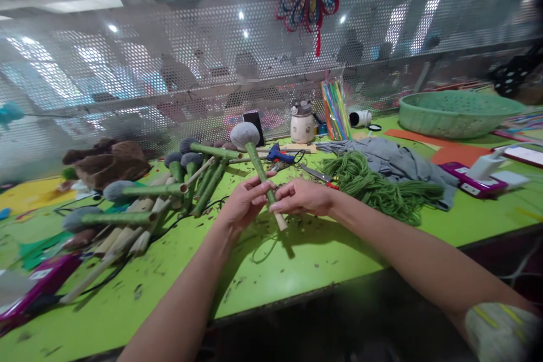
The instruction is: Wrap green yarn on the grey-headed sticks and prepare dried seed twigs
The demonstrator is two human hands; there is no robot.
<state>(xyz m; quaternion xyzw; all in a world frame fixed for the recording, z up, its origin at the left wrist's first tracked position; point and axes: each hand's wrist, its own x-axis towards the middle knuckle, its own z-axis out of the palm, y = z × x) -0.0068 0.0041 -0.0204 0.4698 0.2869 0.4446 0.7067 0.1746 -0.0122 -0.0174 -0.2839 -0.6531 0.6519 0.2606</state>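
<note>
A mallet-like stick (257, 163) with a round grey fabric head is held tilted above the green table (339, 277). Green cord covers most of its shaft, while the lower end shows bare pale wood. My left hand (246, 199) closes its fingers around the middle of the shaft. Lower down, my right hand (299, 197) pinches the shaft where the green wrapping meets the bare wood. A thin loop of green cord (265, 249) hangs below the hands. Right of my right hand lies a loose bundle of green cord (377, 186), with scissors (316, 173) beside it.
Several similar grey-headed sticks (139, 191) are piled left, near brown fabric (110, 163). A blue glue gun (280, 154), a white jar (302, 123) and grey cloth (382, 158) lie farther back. A green basket (458, 119) stands back right. Purple power strips (475, 180) edge the workspace.
</note>
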